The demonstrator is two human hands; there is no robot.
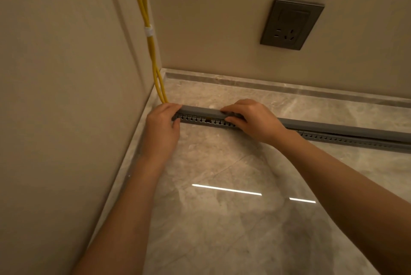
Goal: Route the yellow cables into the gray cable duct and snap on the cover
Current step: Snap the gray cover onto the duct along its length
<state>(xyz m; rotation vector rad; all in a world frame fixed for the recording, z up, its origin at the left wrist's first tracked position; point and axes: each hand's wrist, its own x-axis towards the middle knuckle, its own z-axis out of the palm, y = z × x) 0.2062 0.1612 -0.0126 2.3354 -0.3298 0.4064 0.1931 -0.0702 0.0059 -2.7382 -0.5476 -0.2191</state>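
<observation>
Here the gray cable duct (200, 120) lies on the floor (222, 219), running from the room corner at about 10 o'clock out past the frame edge at 3 o'clock. Its left end is set just beside the left wall (66, 97), and a strip of bare floor is left between its length and the stone skirting (266, 88) of the back wall (222, 30) at 12 o'clock. Toward 6 o'clock wide open floor is seen, crossed only by the two forearms.

The cover (200, 111) is laid along the top of the duct. Toward 3 o'clock a dark line is seen between cover and slotted side; whether it is seated there cannot be told. The yellow cables (153, 59), bound by a white tie (148, 31), are hung down the corner at 11 o'clock and are lost behind the left hand (162, 128) at the duct's end.

The left hand's grip is clenched on that end of the duct, fingers curled over the top and thumb against the slotted side. The right hand (251, 119) is placed just to the right of it, toward 3 o'clock; its grip pinches the cover, with fingers laid flat along the top and thumb at the slots. Both wrists are held low and both forearms are stretched forward. A dark wall socket (291, 23) is mounted at 1 o'clock.
</observation>
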